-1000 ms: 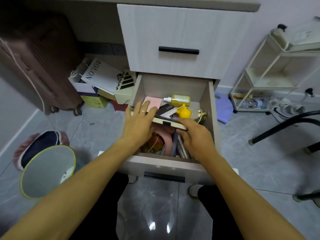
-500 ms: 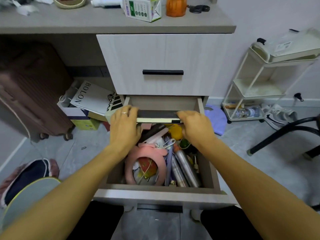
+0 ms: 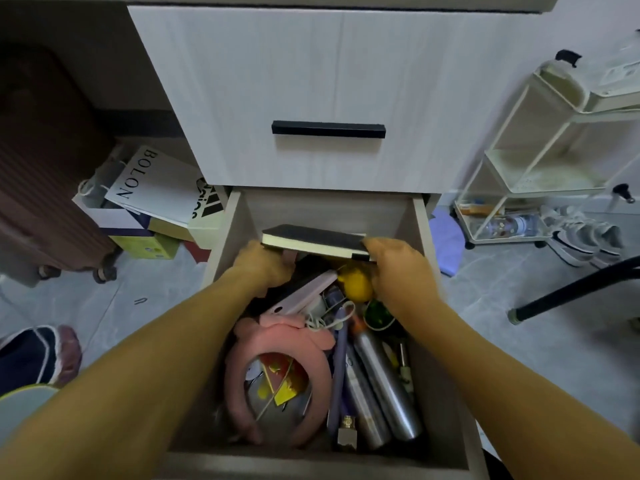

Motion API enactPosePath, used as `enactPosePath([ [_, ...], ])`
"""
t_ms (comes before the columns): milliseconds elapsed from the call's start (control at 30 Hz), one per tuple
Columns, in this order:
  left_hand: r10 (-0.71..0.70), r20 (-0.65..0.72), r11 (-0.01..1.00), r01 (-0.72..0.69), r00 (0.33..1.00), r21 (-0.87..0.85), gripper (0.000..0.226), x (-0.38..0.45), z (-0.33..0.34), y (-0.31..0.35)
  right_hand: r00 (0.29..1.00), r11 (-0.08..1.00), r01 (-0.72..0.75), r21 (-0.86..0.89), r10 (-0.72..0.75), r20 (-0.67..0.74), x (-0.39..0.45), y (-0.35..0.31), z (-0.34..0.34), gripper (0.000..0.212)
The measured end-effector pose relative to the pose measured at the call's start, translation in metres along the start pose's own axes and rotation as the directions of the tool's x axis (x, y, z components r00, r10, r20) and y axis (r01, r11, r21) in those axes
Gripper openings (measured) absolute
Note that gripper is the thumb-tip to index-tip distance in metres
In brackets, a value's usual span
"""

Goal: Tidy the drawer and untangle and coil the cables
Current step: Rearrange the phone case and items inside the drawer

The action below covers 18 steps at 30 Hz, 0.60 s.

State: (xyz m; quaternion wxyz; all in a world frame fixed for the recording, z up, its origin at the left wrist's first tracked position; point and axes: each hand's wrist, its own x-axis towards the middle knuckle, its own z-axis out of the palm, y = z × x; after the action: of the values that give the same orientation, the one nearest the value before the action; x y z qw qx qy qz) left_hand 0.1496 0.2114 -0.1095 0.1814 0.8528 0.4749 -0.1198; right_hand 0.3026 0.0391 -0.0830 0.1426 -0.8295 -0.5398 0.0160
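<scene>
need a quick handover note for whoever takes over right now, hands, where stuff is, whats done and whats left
Left hand grips the left end of the black notebook; right hand grips its right end, holding it over the back of the open drawer.
Still in the drawer: pink ring, silver bottles, yellow toy, and a tangled white cable.
Done: nothing visibly sorted yet.
Left: place the notebook, untangle and coil the cable, tidy the rest.

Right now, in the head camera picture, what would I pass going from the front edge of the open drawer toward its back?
Near to far: pink ring-shaped thing, then white tangled cable, then yellow toy, then the black notebook held by the left hand and right hand, then the drawer back wall.
</scene>
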Motion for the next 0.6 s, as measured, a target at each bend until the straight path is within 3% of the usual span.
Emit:
enactPosePath([
  [100,0.077,0.112,0.993,-0.087,0.991,0.084,0.042,0.032,0.017,-0.002,1.0,0.999,-0.006,0.041,0.006,0.003,-0.008,-0.003,0.006,0.039],
  [167,0.121,0.166,0.99,-0.132,0.979,0.051,0.054,0.047,0.028,-0.004,0.999,0.996,-0.005,0.086,0.002,0.04,-0.01,-0.006,0.004,0.043],
  [300,0.163,0.135,0.987,-0.163,0.977,-0.008,0.038,0.034,0.024,0.002,0.999,0.993,-0.01,0.116,0.006,0.039,-0.006,-0.004,0.0,0.043],
  [500,-0.01,0.365,0.999,0.025,0.931,-0.036,0.064,-0.024,0.01,-0.008,0.998,0.993,-0.043,0.105,0.039,0.041,-0.018,-0.011,-0.003,0.038],
  [600,0.016,0.419,0.998,0.01,0.908,-0.059,0.057,-0.046,0.001,-0.01,0.997,1.0,-0.021,0.02,0.019,0.076,-0.02,-0.016,-0.01,0.035],
])
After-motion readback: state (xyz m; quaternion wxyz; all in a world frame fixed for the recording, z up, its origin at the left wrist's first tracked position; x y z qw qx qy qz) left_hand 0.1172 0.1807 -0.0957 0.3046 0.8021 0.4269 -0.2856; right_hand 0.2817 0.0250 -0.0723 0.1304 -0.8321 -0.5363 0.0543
